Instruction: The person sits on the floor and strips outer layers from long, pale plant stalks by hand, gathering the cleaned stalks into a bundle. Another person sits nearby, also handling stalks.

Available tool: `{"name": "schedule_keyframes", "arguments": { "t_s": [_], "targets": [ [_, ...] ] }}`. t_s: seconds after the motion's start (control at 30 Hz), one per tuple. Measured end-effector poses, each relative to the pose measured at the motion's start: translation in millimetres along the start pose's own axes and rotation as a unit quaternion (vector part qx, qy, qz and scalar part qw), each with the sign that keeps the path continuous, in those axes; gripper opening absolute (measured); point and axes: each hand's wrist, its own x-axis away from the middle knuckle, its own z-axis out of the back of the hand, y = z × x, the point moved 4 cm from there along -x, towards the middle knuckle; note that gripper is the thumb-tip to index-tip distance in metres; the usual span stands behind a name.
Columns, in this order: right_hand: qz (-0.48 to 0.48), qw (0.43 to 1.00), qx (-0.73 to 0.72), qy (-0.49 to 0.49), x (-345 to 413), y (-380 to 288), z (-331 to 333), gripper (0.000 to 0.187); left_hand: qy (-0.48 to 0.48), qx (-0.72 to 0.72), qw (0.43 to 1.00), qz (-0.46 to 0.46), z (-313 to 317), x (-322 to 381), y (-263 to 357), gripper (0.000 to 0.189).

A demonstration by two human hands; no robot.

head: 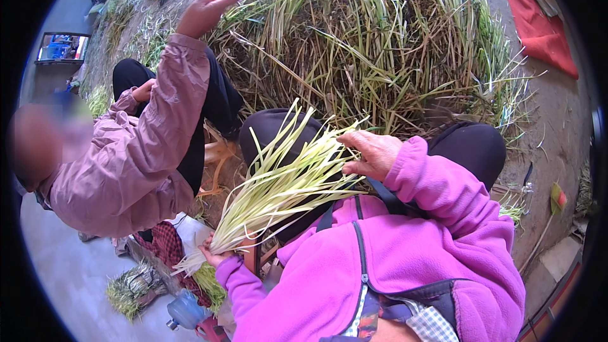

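Observation:
My left hand [214,252] is closed around the pale root end of a bunch of long, flat yellow-green leaves [285,175], low at the left of my lap. The leaves fan out across my thighs, up and to the right. At their upper end is my right hand [373,154], thumb and forefinger apart, beside the leaf tips; whether it pinches any leaves cannot be told. Beyond my knees lies a large heap of green and brown leaves [351,47].
A co-worker in a mauve jacket [128,161] sits close at my left, one arm raised over the heap's edge. Tied bundles [135,289] and a blue plastic bottle [187,309] are at lower left. Red cloth [541,33] lies at upper right.

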Motion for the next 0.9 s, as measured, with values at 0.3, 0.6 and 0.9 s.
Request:
{"name": "schedule_keyframes", "arguments": {
  "t_s": [0.3,0.6,0.9],
  "targets": [
    [0.027,0.993,0.064,-0.096,-10,0,-29,0.030,0.074,-0.069,0.994,0.044,59,-42,-7,0.055],
    [0.020,0.997,0.063,0.029,-17,4,-34,0.025,-0.083,0.032,0.996,0.015,6,-2,-1,0.040],
    [0.108,0.986,0.109,0.060,-13,-18,-24,0.012,-0.014,0.035,0.999,-0.033,-29,25,-2,0.033]
  ]
}}
